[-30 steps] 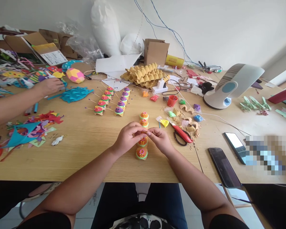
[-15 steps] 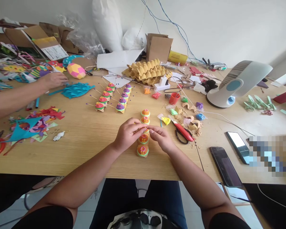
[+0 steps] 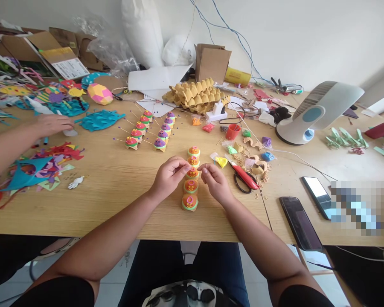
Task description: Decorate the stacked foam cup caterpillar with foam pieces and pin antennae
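An orange egg-carton caterpillar (image 3: pixel 190 186) with green rims and small pink and yellow clay shapes on its humps lies lengthwise in front of me. On its left side, my left hand (image 3: pixel 172 172) pinches thumb and forefinger together; whatever sits between them is too small to make out. My right hand (image 3: pixel 215 179) is on the other side, its thumb and fingertips also closed, with anything in them hidden. Both hands hover near the middle humps, a gap between them. Beyond stand a red-and-green caterpillar (image 3: pixel 136 133) and a purple one (image 3: pixel 163 135), with thin pins sticking out.
Red-handled scissors (image 3: pixel 245 177), a yellow clay packet (image 3: pixel 222 161) and a red cup (image 3: pixel 233 131) lie to the right, with two phones (image 3: pixel 301 222) and a fan (image 3: pixel 316 111) farther over. At left, a co-worker's hand (image 3: pixel 56 126) is above paper scraps (image 3: pixel 45 168).
My hands have moved apart from their meeting point above the caterpillar, uncovering its middle hump. The co-worker's hand has shifted left and toward the table's front, now beside a whitish item.
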Available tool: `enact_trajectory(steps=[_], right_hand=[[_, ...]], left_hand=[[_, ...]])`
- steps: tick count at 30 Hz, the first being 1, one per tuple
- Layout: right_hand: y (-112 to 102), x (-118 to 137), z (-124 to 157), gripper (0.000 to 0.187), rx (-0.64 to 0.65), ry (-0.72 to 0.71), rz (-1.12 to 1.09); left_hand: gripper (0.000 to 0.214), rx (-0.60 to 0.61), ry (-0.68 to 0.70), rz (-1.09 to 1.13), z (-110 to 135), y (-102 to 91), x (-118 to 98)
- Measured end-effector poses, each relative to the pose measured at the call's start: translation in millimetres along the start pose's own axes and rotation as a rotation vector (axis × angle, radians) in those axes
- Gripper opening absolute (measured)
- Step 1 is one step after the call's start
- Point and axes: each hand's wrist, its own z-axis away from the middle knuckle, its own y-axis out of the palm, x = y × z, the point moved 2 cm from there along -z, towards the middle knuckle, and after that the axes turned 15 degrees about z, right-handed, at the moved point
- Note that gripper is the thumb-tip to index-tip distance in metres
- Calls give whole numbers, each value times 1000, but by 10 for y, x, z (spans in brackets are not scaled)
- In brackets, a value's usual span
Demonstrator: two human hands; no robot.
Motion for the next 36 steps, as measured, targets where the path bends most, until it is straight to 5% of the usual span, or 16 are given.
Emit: enact_trajectory(steps=[13, 36], right_hand=[[-13, -13, -15, 31, -47, -23, 8], [25, 19, 49, 28, -26, -119, 316]], left_hand=[[37, 9, -297, 316, 42, 31, 170], [32, 51, -408, 315, 23, 74, 35]])
